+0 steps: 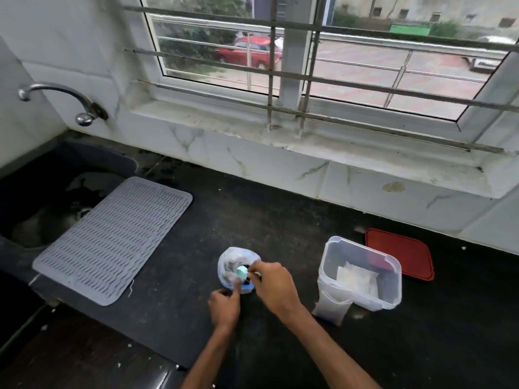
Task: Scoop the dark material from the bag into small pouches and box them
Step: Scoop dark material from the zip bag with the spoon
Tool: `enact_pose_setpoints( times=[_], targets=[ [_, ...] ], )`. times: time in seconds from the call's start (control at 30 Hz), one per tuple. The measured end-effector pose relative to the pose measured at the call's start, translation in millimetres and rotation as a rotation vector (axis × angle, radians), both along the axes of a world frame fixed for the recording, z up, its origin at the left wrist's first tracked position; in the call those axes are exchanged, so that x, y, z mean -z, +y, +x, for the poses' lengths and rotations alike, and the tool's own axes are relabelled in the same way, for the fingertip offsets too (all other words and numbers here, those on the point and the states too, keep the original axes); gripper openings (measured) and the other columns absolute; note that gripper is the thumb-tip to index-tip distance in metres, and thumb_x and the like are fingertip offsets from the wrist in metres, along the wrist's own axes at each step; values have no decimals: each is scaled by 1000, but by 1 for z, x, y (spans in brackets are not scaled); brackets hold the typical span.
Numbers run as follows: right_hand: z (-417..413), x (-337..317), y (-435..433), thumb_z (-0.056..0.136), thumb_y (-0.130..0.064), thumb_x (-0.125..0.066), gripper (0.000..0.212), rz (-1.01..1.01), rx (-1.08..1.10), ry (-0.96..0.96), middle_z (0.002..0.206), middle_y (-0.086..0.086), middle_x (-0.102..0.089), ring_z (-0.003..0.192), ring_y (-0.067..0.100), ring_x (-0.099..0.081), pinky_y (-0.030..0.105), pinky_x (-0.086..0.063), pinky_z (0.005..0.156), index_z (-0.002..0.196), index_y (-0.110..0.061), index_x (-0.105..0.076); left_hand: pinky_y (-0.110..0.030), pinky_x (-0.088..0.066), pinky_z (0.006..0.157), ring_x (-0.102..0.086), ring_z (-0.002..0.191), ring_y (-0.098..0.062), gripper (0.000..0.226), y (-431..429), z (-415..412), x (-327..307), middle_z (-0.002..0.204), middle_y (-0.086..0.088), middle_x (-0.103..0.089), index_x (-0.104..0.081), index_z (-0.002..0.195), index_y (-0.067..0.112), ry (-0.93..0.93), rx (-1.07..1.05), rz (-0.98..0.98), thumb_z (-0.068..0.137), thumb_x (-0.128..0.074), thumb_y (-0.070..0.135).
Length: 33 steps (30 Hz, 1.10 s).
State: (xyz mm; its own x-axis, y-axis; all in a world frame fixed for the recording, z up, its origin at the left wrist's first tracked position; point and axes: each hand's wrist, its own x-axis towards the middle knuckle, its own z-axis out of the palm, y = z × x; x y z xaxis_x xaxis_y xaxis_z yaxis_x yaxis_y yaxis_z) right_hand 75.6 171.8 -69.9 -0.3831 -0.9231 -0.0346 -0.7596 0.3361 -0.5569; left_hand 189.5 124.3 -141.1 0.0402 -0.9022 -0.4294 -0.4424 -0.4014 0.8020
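A clear plastic bag (234, 259) with a blue rim stands open on the black counter, dark material inside. My right hand (273, 284) pinches the handle of a small teal scoop (241, 272) whose bowl sits at the bag's mouth. My left hand (226, 304) grips the bag's near edge with thumb and fingers. To the right stands a clear plastic box (391, 287), open, with a white pouch (355, 277) inside. A filled pouch (332, 307) leans against the box's near left corner.
A red lid (404, 252) lies flat behind the box. A grey ribbed mat (112, 240) lies at the left, partly over the dark sink (36, 197). A tap (60, 92) juts from the wall above. The tiled sill and barred window run along the back.
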Motion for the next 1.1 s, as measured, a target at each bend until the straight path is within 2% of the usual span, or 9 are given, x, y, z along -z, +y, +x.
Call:
enact_pose_setpoints(
  times=[0.1,0.2,0.27,0.33,0.43,0.53,0.8,0.9,1.1],
  targets=[
    [2,11,-13,99,-23,-43,22,244,-81,209,110,12,-68,99,35,-65,41,-47,79,113,-13,-58,-35,-49,85,-61,105,-36,52,-7,-8,12,108,-20,-63,-68,100,3,-105,103,117,83,-69,52],
    [-2,18,-8,97,-14,-42,23,333,-67,275,113,13,-66,102,36,-64,43,-47,80,116,-11,-54,-42,-60,72,-69,82,-33,44,-16,-11,20,95,-17,-69,-68,94,5,-15,56,149,76,-74,45],
    [-5,23,-4,96,-12,-43,20,324,-16,259,109,12,-68,98,35,-65,42,-48,81,112,-12,-55,-39,-59,61,-68,73,-27,23,-13,-9,12,87,-16,-69,-62,95,3,162,-2,195,85,-69,23],
    [-5,27,-3,96,-15,-44,18,301,45,221,104,9,-70,93,32,-67,42,-51,80,106,-14,-59,-36,-58,64,-69,79,-25,12,-12,-5,11,91,-16,-69,-59,97,4,267,-17,212,90,-65,11],
    [-3,27,-3,95,-20,-49,18,277,115,159,99,8,-70,90,30,-68,41,-54,79,101,-14,-65,-34,-58,69,-70,88,-26,11,-10,1,7,96,-15,-70,-58,99,5,375,-16,182,92,-65,6],
    [1,27,-2,94,-18,-52,18,283,151,128,97,7,-70,89,28,-69,39,-56,78,99,-12,-67,-29,-60,65,-71,87,-27,16,-11,3,5,95,-16,-71,-59,102,-1,467,-11,162,89,-67,-2],
    [6,37,9,93,-19,-59,19,295,185,87,106,8,-70,96,25,-68,36,-55,83,106,-11,-69,-51,-56,87,-66,91,-31,8,-9,-11,16,101,-24,-68,-58,95,3,446,-76,172,97,-52,-2],
    [9,37,11,92,-21,-58,18,236,268,18,98,5,-74,90,21,-71,35,-58,80,99,-14,-73,-49,-56,86,-66,89,-30,11,-3,-14,20,102,-24,-68,-56,92,8,421,-53,164,93,-60,-2],
    [6,45,16,88,-22,-63,14,206,364,-152,82,2,-75,71,13,-72,34,-61,73,92,-18,-75,-44,-59,80,-69,88,-27,37,2,-9,15,98,-18,-70,-55,103,4,412,88,117,76,-74,-13]
  ],
)
